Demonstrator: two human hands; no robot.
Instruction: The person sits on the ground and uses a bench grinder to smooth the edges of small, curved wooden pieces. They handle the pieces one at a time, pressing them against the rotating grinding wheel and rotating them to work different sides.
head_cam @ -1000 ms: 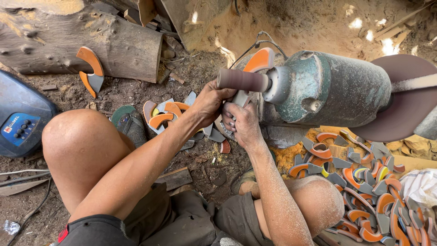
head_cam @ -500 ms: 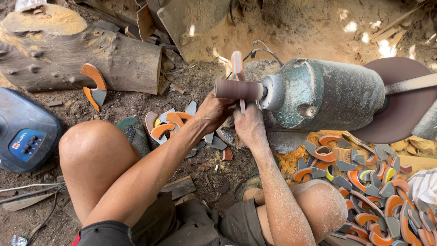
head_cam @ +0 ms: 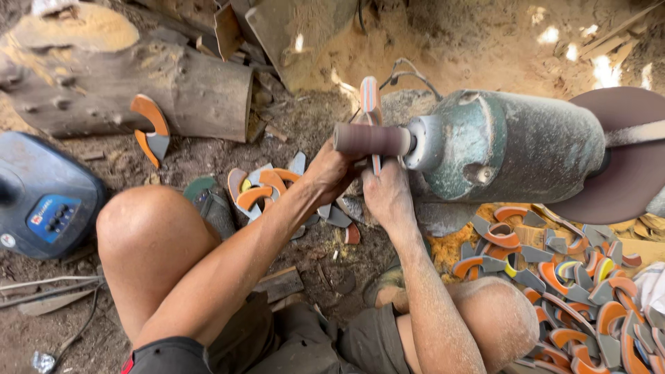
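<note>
While both hands work at the sanding drum (head_cam: 373,139), a thin layered piece (head_cam: 370,104) stands on edge against it, orange and grey stripes showing along the top edge. Left hand (head_cam: 331,173) and right hand (head_cam: 388,194) sit just under the drum, fingers curled shut on the lower end of the piece; the exact grip is hidden behind the drum. Two-handed hold likely keeps the piece steady against the abrasive sleeve.

Drum sticks out from a dusty green motor (head_cam: 512,145); a big dark disc (head_cam: 634,156) sits on the motor's far end. Person sits low on the dirt floor (head_cam: 325,263), knees apart, so the drum is at hand height.

Loose curved orange-and-grey pieces lie in two lots: a small pile (head_cam: 267,190) just left of the hands, a big heap (head_cam: 589,291) by the right knee. Both within reach, probably one for done, one for waiting; can't tell which.

A log (head_cam: 125,83) lies at upper left with one more curved piece (head_cam: 151,128) leaning on it. Blue machine (head_cam: 41,197) at far left, well apart from the hands.
</note>
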